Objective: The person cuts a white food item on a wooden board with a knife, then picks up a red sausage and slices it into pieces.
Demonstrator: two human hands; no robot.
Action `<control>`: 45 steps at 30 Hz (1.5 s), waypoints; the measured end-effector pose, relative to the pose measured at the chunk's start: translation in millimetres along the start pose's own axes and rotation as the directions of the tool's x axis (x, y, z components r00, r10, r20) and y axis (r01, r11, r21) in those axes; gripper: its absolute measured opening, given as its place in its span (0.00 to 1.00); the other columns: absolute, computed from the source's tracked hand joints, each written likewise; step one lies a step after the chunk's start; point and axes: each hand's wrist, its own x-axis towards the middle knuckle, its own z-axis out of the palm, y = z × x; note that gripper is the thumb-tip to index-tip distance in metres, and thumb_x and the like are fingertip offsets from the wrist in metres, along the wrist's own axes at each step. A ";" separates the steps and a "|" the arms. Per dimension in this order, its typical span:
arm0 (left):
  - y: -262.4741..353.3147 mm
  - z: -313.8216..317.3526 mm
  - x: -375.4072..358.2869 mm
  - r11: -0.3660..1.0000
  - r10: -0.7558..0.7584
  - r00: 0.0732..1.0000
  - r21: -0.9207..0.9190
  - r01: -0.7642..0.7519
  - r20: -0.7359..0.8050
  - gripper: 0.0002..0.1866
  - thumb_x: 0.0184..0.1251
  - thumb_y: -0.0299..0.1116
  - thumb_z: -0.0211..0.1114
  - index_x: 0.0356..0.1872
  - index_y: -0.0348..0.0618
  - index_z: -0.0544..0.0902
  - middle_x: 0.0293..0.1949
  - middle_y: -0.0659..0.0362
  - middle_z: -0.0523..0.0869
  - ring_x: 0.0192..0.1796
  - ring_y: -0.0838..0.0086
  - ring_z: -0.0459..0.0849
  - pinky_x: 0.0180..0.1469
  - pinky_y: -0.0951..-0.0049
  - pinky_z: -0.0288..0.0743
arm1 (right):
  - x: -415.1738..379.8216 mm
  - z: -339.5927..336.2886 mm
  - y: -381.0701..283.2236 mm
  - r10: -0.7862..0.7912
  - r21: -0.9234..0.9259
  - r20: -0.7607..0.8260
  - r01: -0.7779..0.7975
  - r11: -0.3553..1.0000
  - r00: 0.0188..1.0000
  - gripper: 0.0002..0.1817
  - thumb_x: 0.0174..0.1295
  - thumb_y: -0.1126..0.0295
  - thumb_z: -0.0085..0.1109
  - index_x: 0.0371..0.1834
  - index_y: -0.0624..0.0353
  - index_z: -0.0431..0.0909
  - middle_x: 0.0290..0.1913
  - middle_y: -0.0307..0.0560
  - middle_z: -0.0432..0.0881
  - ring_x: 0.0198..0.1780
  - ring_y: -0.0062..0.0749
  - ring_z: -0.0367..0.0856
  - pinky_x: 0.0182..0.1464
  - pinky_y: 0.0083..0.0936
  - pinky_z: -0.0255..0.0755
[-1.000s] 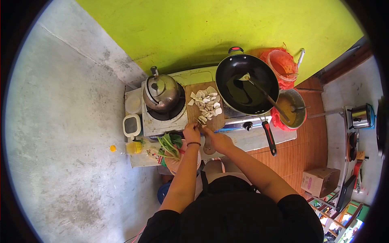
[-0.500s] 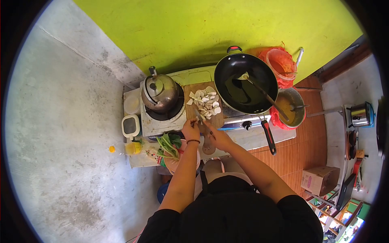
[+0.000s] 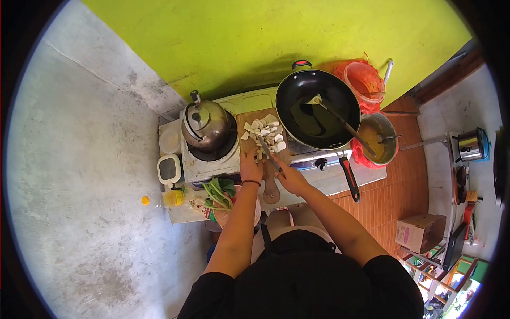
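My right hand (image 3: 288, 178) is closed around the handle of a kitchen knife (image 3: 269, 155). The blade points up and left over a wooden cutting board (image 3: 271, 192). On the board lies a pile of white slices (image 3: 265, 127), perhaps mushroom or tofu; their kind is not clear. My left hand (image 3: 251, 167) lies at the board's left side, fingers stretched toward the slices, next to the blade. Some smaller pieces sit between the left fingers and the knife. The fingertips are partly hard to make out.
A metal kettle (image 3: 204, 125) stands on the left burner. To the right is a black wok (image 3: 319, 85) with oil and a spatula (image 3: 342, 125). Beyond it are a red-lined bucket (image 3: 366, 74) and a pot (image 3: 390, 127). Leafy greens (image 3: 217, 194) and an oil bottle (image 3: 172, 198) are near my left arm.
My left hand has gone from curled near the blade to stretched forward along the slices. The knife has tilted, its tip now farther up among the slices. The view has shifted slightly.
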 end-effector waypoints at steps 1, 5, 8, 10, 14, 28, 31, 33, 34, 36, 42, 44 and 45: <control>-0.1 0.3 1.2 0.999 -0.005 1.000 0.039 0.005 -0.008 0.20 0.54 0.20 0.68 0.51 0.38 0.80 0.44 0.51 0.76 0.48 0.61 0.82 0.52 0.68 0.80 | 3.0 3.9 5.2 -0.029 -0.035 -0.034 0.028 0.999 0.999 0.39 0.66 0.70 0.51 0.78 0.33 0.46 0.22 0.56 0.77 0.28 0.51 0.79 0.38 0.42 0.73; -14.2 11.6 4.5 0.986 -0.086 0.992 -0.151 0.071 -0.097 0.18 0.58 0.21 0.65 0.51 0.38 0.80 0.46 0.49 0.79 0.46 0.63 0.84 0.48 0.69 0.81 | 6.6 -2.5 2.3 0.008 -0.027 -0.027 -0.009 1.000 1.000 0.39 0.65 0.68 0.50 0.78 0.31 0.46 0.29 0.63 0.81 0.36 0.62 0.81 0.44 0.51 0.73; -14.9 12.2 3.0 0.977 -0.100 0.988 -0.200 0.074 -0.119 0.17 0.60 0.21 0.64 0.52 0.37 0.80 0.47 0.49 0.81 0.45 0.65 0.86 0.47 0.71 0.82 | 9.5 -3.4 4.7 -0.008 -0.046 -0.042 0.006 0.999 0.999 0.39 0.65 0.68 0.50 0.78 0.31 0.46 0.28 0.63 0.80 0.34 0.60 0.81 0.43 0.48 0.74; -10.2 11.8 -0.1 0.955 -0.162 0.979 -0.270 0.123 -0.128 0.17 0.60 0.21 0.64 0.51 0.36 0.80 0.47 0.49 0.82 0.44 0.65 0.86 0.47 0.71 0.82 | 10.6 -4.4 5.6 -0.012 -0.003 -0.024 0.012 1.000 1.000 0.39 0.66 0.68 0.51 0.78 0.30 0.46 0.24 0.58 0.78 0.28 0.52 0.80 0.37 0.43 0.75; -13.9 13.9 -6.4 0.936 -0.220 0.966 -0.310 0.170 -0.134 0.17 0.61 0.21 0.65 0.52 0.36 0.80 0.46 0.51 0.82 0.44 0.68 0.86 0.47 0.73 0.82 | 9.4 -6.5 -0.7 0.070 0.325 0.103 -0.101 0.940 0.992 0.38 0.67 0.68 0.51 0.78 0.29 0.46 0.19 0.44 0.71 0.18 0.30 0.71 0.24 0.29 0.72; 7.9 10.2 -24.3 0.836 -0.165 0.960 -0.549 0.014 -0.227 0.12 0.60 0.21 0.68 0.46 0.34 0.85 0.43 0.58 0.81 0.44 0.75 0.85 0.47 0.79 0.81 | 7.1 -2.6 -8.6 0.073 0.441 0.103 -0.112 0.890 0.992 0.37 0.71 0.70 0.48 0.79 0.29 0.44 0.21 0.35 0.66 0.16 0.19 0.66 0.18 0.20 0.67; 5.1 15.9 -22.6 0.852 -0.096 0.969 -0.523 -0.040 -0.229 0.12 0.60 0.18 0.66 0.45 0.33 0.85 0.42 0.56 0.81 0.41 0.74 0.86 0.45 0.78 0.81 | 5.8 -4.4 -12.1 0.079 0.411 0.101 -0.114 0.904 0.992 0.38 0.69 0.69 0.49 0.78 0.29 0.45 0.19 0.37 0.68 0.16 0.22 0.68 0.19 0.23 0.69; 0.0 19.5 -22.9 0.851 -0.085 0.971 -0.523 -0.046 -0.224 0.12 0.60 0.18 0.65 0.45 0.33 0.85 0.41 0.55 0.81 0.40 0.73 0.86 0.44 0.77 0.81 | 5.7 -3.3 -12.9 0.083 0.412 0.094 -0.115 0.904 0.992 0.38 0.68 0.69 0.49 0.78 0.29 0.45 0.18 0.39 0.68 0.15 0.23 0.69 0.20 0.25 0.70; -0.8 20.2 -22.4 0.849 -0.098 0.970 -0.527 -0.036 -0.224 0.12 0.60 0.18 0.65 0.45 0.33 0.85 0.41 0.55 0.81 0.40 0.73 0.86 0.44 0.77 0.81 | 6.4 -1.9 -11.1 0.083 0.415 0.084 -0.110 0.903 0.993 0.38 0.68 0.69 0.49 0.78 0.29 0.45 0.18 0.39 0.68 0.15 0.23 0.69 0.20 0.25 0.71; -1.8 20.4 -22.5 0.854 -0.122 0.971 -0.520 -0.004 -0.208 0.12 0.60 0.18 0.65 0.45 0.33 0.85 0.42 0.55 0.81 0.41 0.73 0.86 0.45 0.78 0.81 | 5.1 -1.6 -9.6 0.080 0.420 0.076 -0.105 0.902 0.994 0.38 0.68 0.69 0.49 0.78 0.29 0.45 0.18 0.39 0.68 0.15 0.23 0.69 0.20 0.25 0.71; -5.2 18.2 -22.6 0.871 -0.149 0.974 -0.488 0.047 -0.172 0.11 0.61 0.19 0.65 0.45 0.32 0.85 0.43 0.57 0.81 0.42 0.75 0.86 0.47 0.79 0.81 | 1.6 0.6 -4.6 0.056 0.423 0.068 -0.080 0.902 0.996 0.38 0.69 0.69 0.50 0.78 0.28 0.46 0.19 0.38 0.68 0.16 0.22 0.68 0.19 0.24 0.69; -6.8 19.2 -24.3 0.868 -0.150 0.972 -0.495 0.042 -0.181 0.11 0.60 0.19 0.66 0.44 0.32 0.85 0.43 0.57 0.81 0.42 0.75 0.85 0.47 0.79 0.81 | -1.0 0.6 -6.7 0.059 0.416 0.070 -0.083 0.905 0.996 0.38 0.70 0.70 0.50 0.78 0.26 0.45 0.22 0.36 0.67 0.16 0.18 0.65 0.18 0.21 0.67; -6.5 19.1 -25.4 0.873 -0.156 0.967 -0.487 0.039 -0.202 0.11 0.60 0.20 0.66 0.44 0.32 0.84 0.43 0.57 0.81 0.42 0.75 0.85 0.46 0.78 0.81 | -2.9 -1.1 -9.1 0.065 0.376 0.077 -0.089 0.922 0.995 0.38 0.69 0.69 0.50 0.78 0.28 0.46 0.22 0.39 0.70 0.17 0.22 0.68 0.21 0.24 0.69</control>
